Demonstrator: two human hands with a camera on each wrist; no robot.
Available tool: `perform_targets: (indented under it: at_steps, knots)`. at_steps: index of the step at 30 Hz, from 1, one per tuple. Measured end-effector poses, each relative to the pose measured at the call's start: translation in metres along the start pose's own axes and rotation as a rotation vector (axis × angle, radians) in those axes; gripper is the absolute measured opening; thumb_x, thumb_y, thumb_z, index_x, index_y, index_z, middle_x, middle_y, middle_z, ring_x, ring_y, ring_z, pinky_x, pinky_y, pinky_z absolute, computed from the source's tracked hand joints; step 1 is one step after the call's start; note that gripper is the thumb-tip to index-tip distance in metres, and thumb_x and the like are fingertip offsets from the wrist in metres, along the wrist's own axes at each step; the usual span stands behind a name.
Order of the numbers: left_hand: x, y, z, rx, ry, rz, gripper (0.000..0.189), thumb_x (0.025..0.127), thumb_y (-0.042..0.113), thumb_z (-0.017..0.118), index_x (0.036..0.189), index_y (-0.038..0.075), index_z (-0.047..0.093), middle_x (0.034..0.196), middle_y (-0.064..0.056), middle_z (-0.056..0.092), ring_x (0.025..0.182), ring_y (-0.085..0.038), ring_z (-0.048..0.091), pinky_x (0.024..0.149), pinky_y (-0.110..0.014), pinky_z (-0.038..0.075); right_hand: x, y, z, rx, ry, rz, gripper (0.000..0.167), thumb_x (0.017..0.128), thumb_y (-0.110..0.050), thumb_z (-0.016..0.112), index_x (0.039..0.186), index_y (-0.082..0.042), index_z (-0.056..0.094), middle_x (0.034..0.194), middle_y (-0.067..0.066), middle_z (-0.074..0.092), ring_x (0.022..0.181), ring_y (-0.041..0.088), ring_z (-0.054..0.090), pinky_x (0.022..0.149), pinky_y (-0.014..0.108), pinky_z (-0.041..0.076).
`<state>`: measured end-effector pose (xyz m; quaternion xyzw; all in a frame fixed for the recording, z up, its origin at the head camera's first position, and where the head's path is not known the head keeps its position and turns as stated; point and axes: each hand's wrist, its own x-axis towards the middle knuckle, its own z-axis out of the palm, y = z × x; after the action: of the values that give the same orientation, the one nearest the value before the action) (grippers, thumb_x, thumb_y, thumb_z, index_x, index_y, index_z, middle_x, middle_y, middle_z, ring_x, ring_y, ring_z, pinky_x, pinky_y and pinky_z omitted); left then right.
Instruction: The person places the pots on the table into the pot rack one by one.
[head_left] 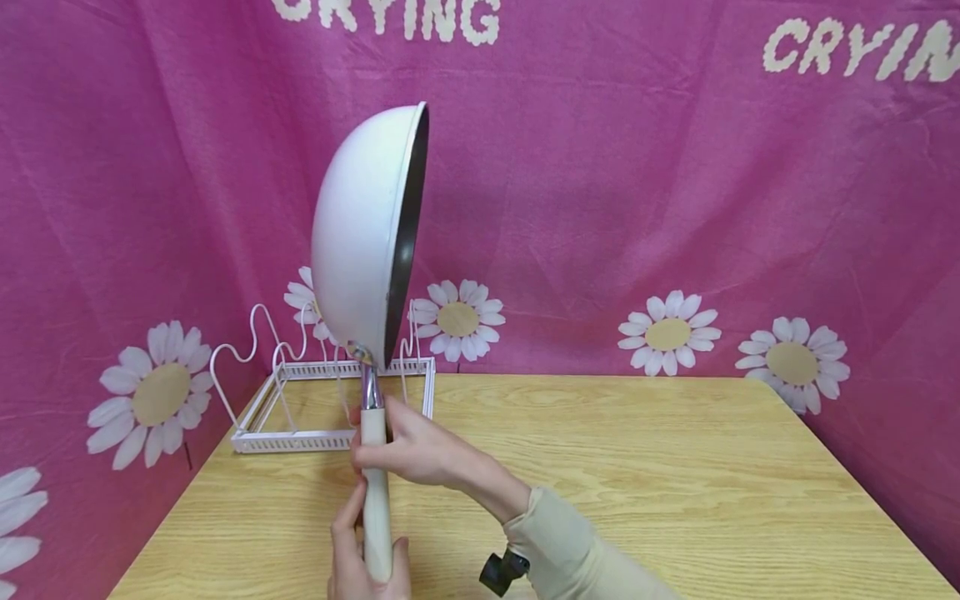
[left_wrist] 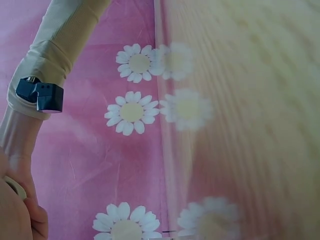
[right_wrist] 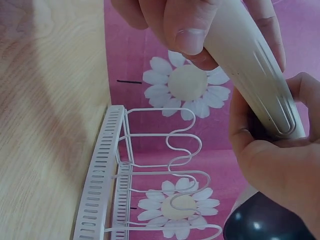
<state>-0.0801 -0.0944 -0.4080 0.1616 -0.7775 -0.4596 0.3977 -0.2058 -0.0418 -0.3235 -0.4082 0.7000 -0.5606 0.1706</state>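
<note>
A white wok (head_left: 356, 225) with a dark inside stands on its side in the air, its opening facing right and its cream handle (head_left: 377, 492) pointing down. Around the upper handle, just below the metal collar, my right hand (head_left: 420, 446) grips with the thumb across the front. My left hand (head_left: 360, 554) holds the lower end between thumb and fingers. In the right wrist view, the left hand (right_wrist: 180, 20) is at the top, the right hand (right_wrist: 280, 175) at lower right, and part of the wok's dark inside (right_wrist: 267, 222) shows. The left wrist view catches little of the handle (left_wrist: 16, 187).
Behind the wok, a white wire rack (head_left: 292, 442) with wavy upright dividers stands at the table's back left. The wooden table (head_left: 637, 483) extends to the right. A pink cloth (head_left: 600, 208) with daisies hangs behind. A small black camera (head_left: 504, 572) sits on the right wrist.
</note>
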Motion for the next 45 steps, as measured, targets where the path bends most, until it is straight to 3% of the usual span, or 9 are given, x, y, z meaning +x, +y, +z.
perform_targets:
  at_steps: [7, 17, 28, 37, 45]
  knots:
    - [-0.002, -0.003, 0.0, 0.058, -0.022, -0.011, 0.081, 0.069, -0.011, 0.075, 0.14, 0.016, 0.049, 0.099, -0.012, 0.068, 0.056, 0.003, 0.045, 0.051, -0.024, 0.035, 0.0, 0.004, 0.0, 0.034, -0.019, 0.026, 0.026, 0.086, -0.003, 0.06, 0.111, -0.001, 0.052, 0.078, -0.003, 0.063, 0.068, 0.004, 0.057, 0.066, 0.018, 0.045]
    - [-0.002, -0.008, 0.0, 0.135, -0.074, -0.021, 0.082, 0.071, -0.005, 0.077, 0.143, 0.016, 0.044, 0.108, -0.013, 0.067, 0.06, -0.007, 0.045, 0.053, -0.025, 0.034, 0.003, 0.013, 0.002, 0.065, -0.027, 0.072, 0.035, 0.085, -0.004, 0.062, 0.117, 0.0, 0.05, 0.08, -0.001, 0.063, 0.071, 0.006, 0.059, 0.068, 0.019, 0.047]
    - [-0.003, -0.016, -0.001, 0.138, -0.079, 0.061, 0.085, 0.066, -0.004, 0.077, 0.142, 0.013, 0.044, 0.119, -0.018, 0.068, 0.068, -0.019, 0.057, 0.053, -0.028, 0.038, 0.002, 0.025, 0.005, 0.083, -0.013, 0.132, 0.041, 0.083, -0.007, 0.062, 0.121, 0.003, 0.053, 0.078, -0.002, 0.062, 0.072, 0.006, 0.057, 0.073, 0.019, 0.048]
    - [-0.003, -0.022, -0.001, 0.132, -0.08, 0.097, 0.085, 0.065, -0.006, 0.078, 0.141, 0.009, 0.044, 0.118, -0.022, 0.068, 0.071, -0.017, 0.057, 0.054, -0.026, 0.038, 0.003, 0.031, 0.008, 0.093, -0.022, 0.139, 0.033, 0.082, -0.008, 0.063, 0.113, -0.002, 0.054, 0.076, -0.002, 0.061, 0.07, 0.006, 0.056, 0.069, 0.019, 0.048]
    - [-0.004, -0.025, -0.003, 0.138, -0.142, 0.065, 0.087, 0.066, -0.006, 0.077, 0.144, 0.009, 0.04, 0.121, -0.025, 0.065, 0.081, -0.026, 0.063, 0.057, -0.026, 0.042, 0.003, 0.037, 0.01, 0.12, -0.024, 0.142, 0.02, 0.081, -0.007, 0.061, 0.099, -0.006, 0.052, 0.071, -0.004, 0.056, 0.065, 0.005, 0.051, 0.062, 0.019, 0.044]
